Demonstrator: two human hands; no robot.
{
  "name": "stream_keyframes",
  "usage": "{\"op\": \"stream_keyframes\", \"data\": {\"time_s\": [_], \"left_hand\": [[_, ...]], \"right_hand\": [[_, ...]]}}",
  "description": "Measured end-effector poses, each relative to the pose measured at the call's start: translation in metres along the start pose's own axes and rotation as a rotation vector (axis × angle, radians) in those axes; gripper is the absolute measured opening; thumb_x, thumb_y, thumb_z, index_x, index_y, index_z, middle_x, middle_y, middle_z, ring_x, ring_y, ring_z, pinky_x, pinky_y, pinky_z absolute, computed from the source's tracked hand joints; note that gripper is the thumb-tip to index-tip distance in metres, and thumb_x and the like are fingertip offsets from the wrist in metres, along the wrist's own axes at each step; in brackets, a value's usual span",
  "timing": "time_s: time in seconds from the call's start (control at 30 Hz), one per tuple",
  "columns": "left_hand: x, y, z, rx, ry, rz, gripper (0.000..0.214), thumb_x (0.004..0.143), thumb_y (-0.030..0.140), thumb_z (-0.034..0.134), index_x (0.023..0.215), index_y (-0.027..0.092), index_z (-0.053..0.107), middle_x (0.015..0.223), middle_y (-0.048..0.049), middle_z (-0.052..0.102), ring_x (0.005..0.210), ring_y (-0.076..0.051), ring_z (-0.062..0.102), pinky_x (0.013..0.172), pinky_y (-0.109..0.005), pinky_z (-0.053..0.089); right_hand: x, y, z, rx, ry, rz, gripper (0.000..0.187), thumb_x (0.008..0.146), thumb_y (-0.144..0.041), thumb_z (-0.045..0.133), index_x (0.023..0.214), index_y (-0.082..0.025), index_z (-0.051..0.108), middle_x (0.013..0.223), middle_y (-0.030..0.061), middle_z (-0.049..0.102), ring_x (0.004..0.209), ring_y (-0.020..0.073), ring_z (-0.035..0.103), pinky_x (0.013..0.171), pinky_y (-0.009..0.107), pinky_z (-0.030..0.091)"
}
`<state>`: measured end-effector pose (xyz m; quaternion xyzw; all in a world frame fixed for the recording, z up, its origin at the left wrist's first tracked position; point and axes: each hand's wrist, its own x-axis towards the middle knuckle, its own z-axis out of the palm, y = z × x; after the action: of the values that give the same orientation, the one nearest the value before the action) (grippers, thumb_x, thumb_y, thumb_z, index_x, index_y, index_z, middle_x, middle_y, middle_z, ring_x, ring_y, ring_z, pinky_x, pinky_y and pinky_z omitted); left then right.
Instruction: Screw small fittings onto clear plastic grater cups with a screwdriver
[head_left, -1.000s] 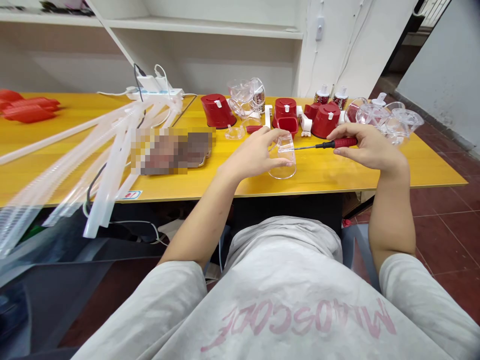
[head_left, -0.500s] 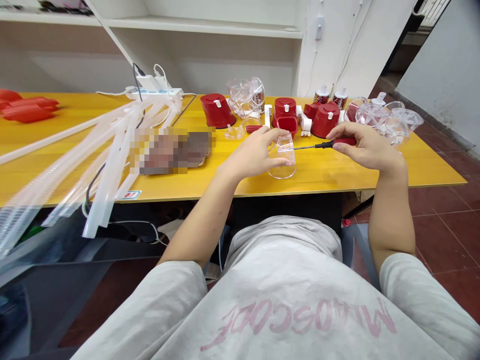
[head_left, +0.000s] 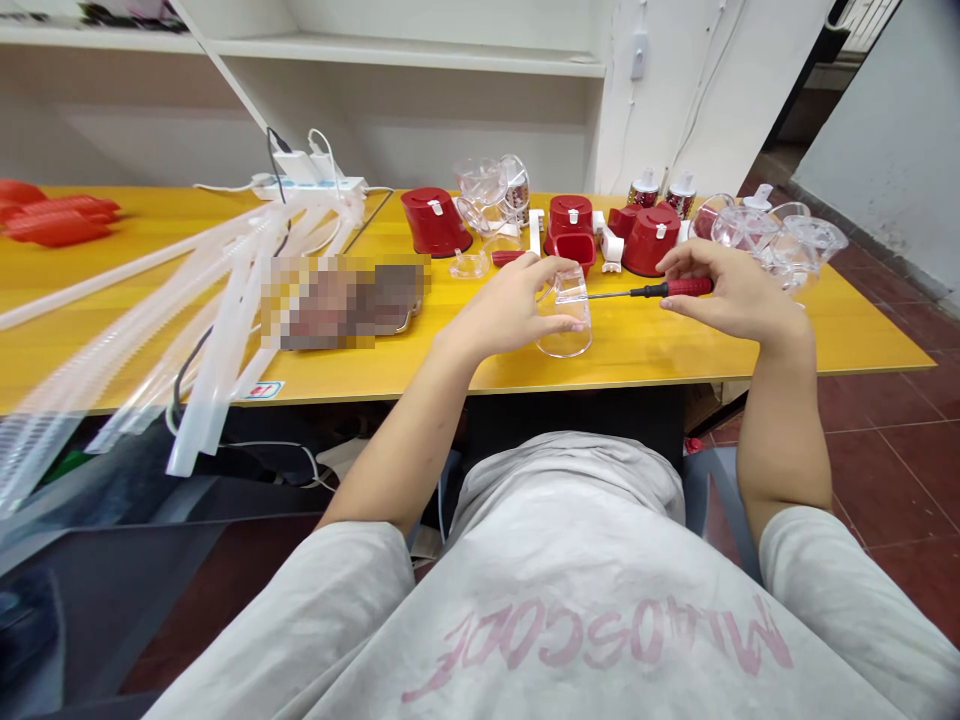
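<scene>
My left hand (head_left: 506, 305) grips a clear plastic cup-shaped part (head_left: 566, 340), fingers over its top and thumb along its near side. The part lies low over the yellow table. In my right hand (head_left: 724, 290) is a screwdriver (head_left: 686, 287) with a red and black handle, held level, thumb below and fingers above. Its thin metal shaft points left, and the tip meets the clear part near its upper right side. Whether a screw sits there is too small to tell. Just beyond my left fingers stands a red open box-like piece (head_left: 576, 250).
Red tapered housings (head_left: 435, 222), clear plastic pieces (head_left: 776, 235) and white fittings (head_left: 611, 250) line the table's back. Translucent tubes (head_left: 217, 350) spread across the left, some overhanging the front edge. A power strip (head_left: 315, 187) and orange-red pieces (head_left: 60, 218) lie farther back.
My right fingers have loosened and shifted slightly on the screwdriver handle, with more of its red showing. My left hand and the clear part stay put.
</scene>
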<state>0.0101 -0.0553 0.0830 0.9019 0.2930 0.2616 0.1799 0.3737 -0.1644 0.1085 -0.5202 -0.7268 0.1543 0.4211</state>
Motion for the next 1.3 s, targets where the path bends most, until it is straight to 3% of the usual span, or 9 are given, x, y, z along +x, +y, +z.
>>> {"op": "stream_keyframes", "data": {"time_s": [0.2,0.43,0.67,0.8,0.9,1.03,1.17,1.3], "left_hand": [[0.0,0.001,0.0,-0.004,-0.006,-0.001,0.081,0.102,0.049,0.101,0.175,0.025,0.077,0.169,-0.0167,0.078,0.151,-0.045,0.074,0.141,-0.064,0.058],[0.001,-0.002,0.001,-0.005,0.003,0.018,0.081,0.1,0.049,0.102,0.174,0.028,0.077,0.168,-0.0147,0.08,0.153,-0.045,0.072,0.141,-0.064,0.058],[0.0,-0.001,0.0,-0.006,-0.006,0.01,0.08,0.102,0.048,0.102,0.175,0.028,0.076,0.167,-0.0148,0.079,0.15,-0.044,0.074,0.139,-0.063,0.059],[0.0,-0.001,0.0,-0.003,-0.006,0.009,0.08,0.102,0.048,0.101,0.175,0.028,0.077,0.168,-0.0145,0.079,0.152,-0.044,0.073,0.14,-0.062,0.058],[0.001,-0.002,0.0,-0.001,-0.007,0.014,0.08,0.101,0.049,0.102,0.174,0.028,0.077,0.167,-0.0146,0.08,0.151,-0.045,0.073,0.14,-0.063,0.058],[0.001,-0.002,0.001,-0.005,0.003,0.022,0.082,0.1,0.05,0.102,0.175,0.025,0.078,0.168,-0.0163,0.079,0.152,-0.046,0.072,0.141,-0.063,0.057],[0.0,-0.002,0.001,0.004,0.001,0.015,0.082,0.1,0.05,0.101,0.175,0.026,0.078,0.166,-0.0155,0.08,0.152,-0.046,0.072,0.14,-0.064,0.058],[0.0,-0.002,0.001,0.002,-0.002,0.009,0.081,0.1,0.049,0.101,0.175,0.028,0.077,0.166,-0.0151,0.079,0.151,-0.046,0.073,0.139,-0.064,0.058]], "right_hand": [[0.001,0.002,-0.002,-0.162,-0.115,-0.008,0.024,0.099,-0.053,0.105,0.114,-0.035,0.098,0.108,0.0077,0.094,0.101,0.0403,0.086,0.105,0.068,0.074],[0.005,0.002,0.006,-0.118,-0.041,-0.029,0.027,0.094,-0.054,0.107,0.11,-0.036,0.094,0.115,0.0074,0.095,0.11,0.0434,0.087,0.114,0.071,0.073],[0.0,-0.012,0.001,-0.09,-0.019,-0.04,0.015,0.1,-0.048,0.101,0.11,-0.037,0.096,0.119,0.007,0.096,0.116,0.0433,0.089,0.12,0.071,0.072],[-0.001,-0.012,-0.001,0.046,0.015,-0.008,0.034,0.089,-0.055,0.112,0.11,-0.035,0.094,0.118,0.0087,0.093,0.116,0.0419,0.089,0.111,0.065,0.077],[0.0,-0.011,-0.001,0.144,0.038,0.029,0.051,0.08,-0.061,0.121,0.11,-0.033,0.09,0.115,0.0097,0.089,0.108,0.0385,0.087,0.09,0.057,0.079],[0.003,-0.01,0.001,0.174,0.037,0.097,0.055,0.084,-0.067,0.119,0.111,-0.032,0.086,0.104,0.008,0.084,0.077,0.0284,0.076,0.056,0.046,0.06],[0.006,-0.007,0.003,0.175,0.015,0.132,0.06,0.087,-0.08,0.113,0.107,-0.033,0.083,0.087,0.003,0.072,0.062,0.0214,0.058,0.054,0.044,0.048],[0.007,-0.006,0.005,0.247,-0.005,0.138,0.061,0.094,-0.089,0.106,0.106,-0.034,0.081,0.086,0.0029,0.069,0.066,0.0225,0.057,0.059,0.046,0.053]]}}
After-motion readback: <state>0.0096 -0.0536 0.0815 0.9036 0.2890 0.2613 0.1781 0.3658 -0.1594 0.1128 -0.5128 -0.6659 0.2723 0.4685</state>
